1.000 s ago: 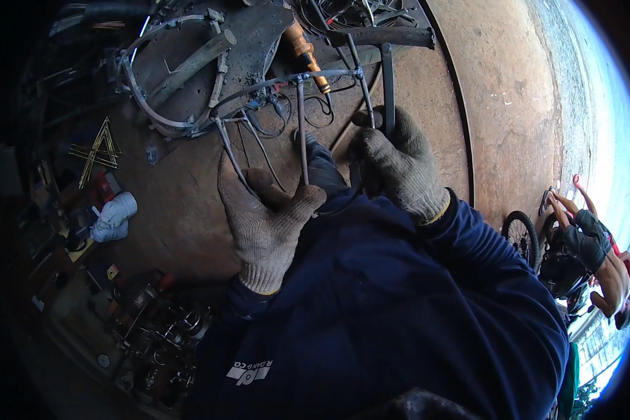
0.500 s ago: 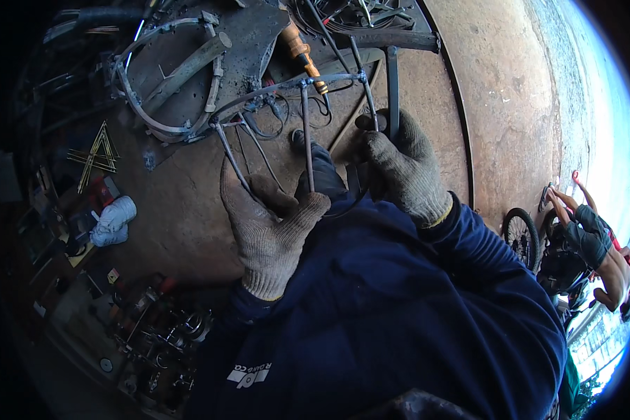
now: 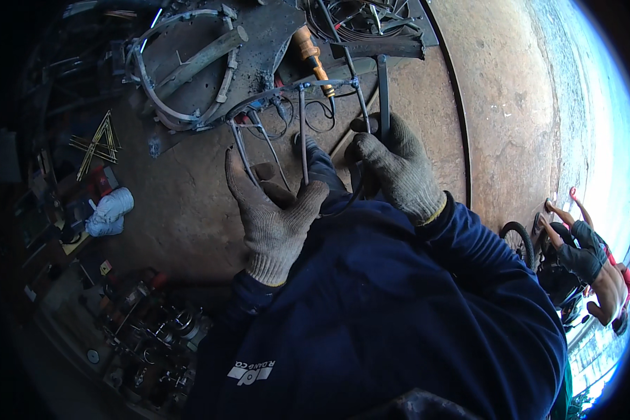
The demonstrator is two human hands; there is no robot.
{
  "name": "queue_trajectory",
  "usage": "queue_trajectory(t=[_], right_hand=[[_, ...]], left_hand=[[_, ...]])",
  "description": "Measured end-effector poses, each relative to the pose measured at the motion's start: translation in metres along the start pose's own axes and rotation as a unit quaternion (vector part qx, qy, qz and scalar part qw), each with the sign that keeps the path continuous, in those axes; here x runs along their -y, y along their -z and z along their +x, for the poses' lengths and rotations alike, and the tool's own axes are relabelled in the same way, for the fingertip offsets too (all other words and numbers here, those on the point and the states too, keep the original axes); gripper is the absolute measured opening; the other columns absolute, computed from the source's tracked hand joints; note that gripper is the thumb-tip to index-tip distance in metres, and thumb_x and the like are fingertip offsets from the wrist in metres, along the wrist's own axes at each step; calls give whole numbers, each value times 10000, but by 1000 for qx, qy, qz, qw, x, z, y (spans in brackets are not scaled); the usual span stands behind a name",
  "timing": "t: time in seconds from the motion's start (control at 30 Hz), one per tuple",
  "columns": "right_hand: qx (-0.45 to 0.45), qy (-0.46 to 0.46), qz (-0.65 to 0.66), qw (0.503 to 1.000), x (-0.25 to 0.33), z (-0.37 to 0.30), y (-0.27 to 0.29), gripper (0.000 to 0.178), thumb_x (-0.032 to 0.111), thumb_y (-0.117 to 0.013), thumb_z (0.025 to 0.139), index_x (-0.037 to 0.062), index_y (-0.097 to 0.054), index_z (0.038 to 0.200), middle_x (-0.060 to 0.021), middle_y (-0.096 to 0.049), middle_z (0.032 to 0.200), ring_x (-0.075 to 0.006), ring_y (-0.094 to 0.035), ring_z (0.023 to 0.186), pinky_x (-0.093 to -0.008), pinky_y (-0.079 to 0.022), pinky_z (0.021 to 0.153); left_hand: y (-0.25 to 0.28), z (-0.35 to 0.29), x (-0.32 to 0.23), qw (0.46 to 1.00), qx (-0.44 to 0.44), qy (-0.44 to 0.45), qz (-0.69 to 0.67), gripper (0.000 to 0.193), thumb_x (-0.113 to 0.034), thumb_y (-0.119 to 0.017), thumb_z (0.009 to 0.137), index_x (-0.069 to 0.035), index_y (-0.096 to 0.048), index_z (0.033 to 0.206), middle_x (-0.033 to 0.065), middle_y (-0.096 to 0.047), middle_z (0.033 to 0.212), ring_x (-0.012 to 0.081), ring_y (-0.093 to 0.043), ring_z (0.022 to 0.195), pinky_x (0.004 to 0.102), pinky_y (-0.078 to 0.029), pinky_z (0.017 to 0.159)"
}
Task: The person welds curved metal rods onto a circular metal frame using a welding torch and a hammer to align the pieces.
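Observation:
Both my hands wear dirty knitted work gloves. A welded metal frame [image 3: 303,136] is held up in front of me, with a curved bar along its far side and several thin rods running back toward me. My left hand [image 3: 273,224] is closed around the near ends of its left rods, thumb against the middle rod, some fingers hidden behind. My right hand [image 3: 399,168] grips the frame's right rod together with a dark flat metal bar [image 3: 383,91] that points away from me. A dark curved strip hangs below the right hand, partly hidden.
Beyond the frame stands a dark metal worktable [image 3: 259,42] bearing a round metal ring frame [image 3: 141,77], a thick rod, an orange power tool [image 3: 315,63] and coiled cables. Metal parts [image 3: 161,329] lie at lower left. At far right are a person [image 3: 595,262] and a bicycle wheel [image 3: 516,241].
The frame's right side and the flat bar have shifted slightly left and nearer, while its left end has moved right. My view has shifted a little; both hands keep their hold.

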State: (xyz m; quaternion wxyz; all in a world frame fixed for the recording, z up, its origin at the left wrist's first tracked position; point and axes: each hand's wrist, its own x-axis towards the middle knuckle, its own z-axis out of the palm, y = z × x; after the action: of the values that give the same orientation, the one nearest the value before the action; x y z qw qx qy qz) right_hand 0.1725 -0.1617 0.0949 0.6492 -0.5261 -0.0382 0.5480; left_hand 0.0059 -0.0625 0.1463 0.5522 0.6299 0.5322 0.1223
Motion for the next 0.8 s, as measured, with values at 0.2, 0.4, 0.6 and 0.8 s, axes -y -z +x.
queue_trajectory(t=[0.2,0.4,0.6,0.8], right_hand=[[11,31,-49,998,-11,12,6,407,277,-754,927,12,-584,1184,-29,-679,938,-71,-611,823,-239,-513,728],[18,33,-40,998,-8,17,3,382,238,-748,930,15,-571,1184,-39,-674,911,-86,-635,754,-247,-536,641],[21,18,9,1000,-9,17,-2,400,223,-753,921,7,-553,1192,-67,-679,907,-120,-658,667,-260,-560,562],[17,23,-2,1000,-10,18,0,427,230,-771,907,6,-562,1204,-56,-681,915,-104,-642,677,-247,-547,570]], left_hand=[[7,7,22,990,-46,-101,91,1051,-89,-852,758,-50,-142,1532,121,-476,1178,79,-489,685,214,-453,551],[4,7,12,997,-48,-23,-50,1056,-129,-869,745,-44,-159,1523,131,-508,1189,86,-481,665,233,-452,546],[12,14,12,997,-11,-47,53,1189,-167,-911,719,-26,-58,1535,201,-467,1303,126,-578,727,234,-532,568],[19,18,13,998,-12,-40,54,1212,-191,-919,709,-1,-53,1537,183,-498,1264,119,-560,713,236,-513,574]])
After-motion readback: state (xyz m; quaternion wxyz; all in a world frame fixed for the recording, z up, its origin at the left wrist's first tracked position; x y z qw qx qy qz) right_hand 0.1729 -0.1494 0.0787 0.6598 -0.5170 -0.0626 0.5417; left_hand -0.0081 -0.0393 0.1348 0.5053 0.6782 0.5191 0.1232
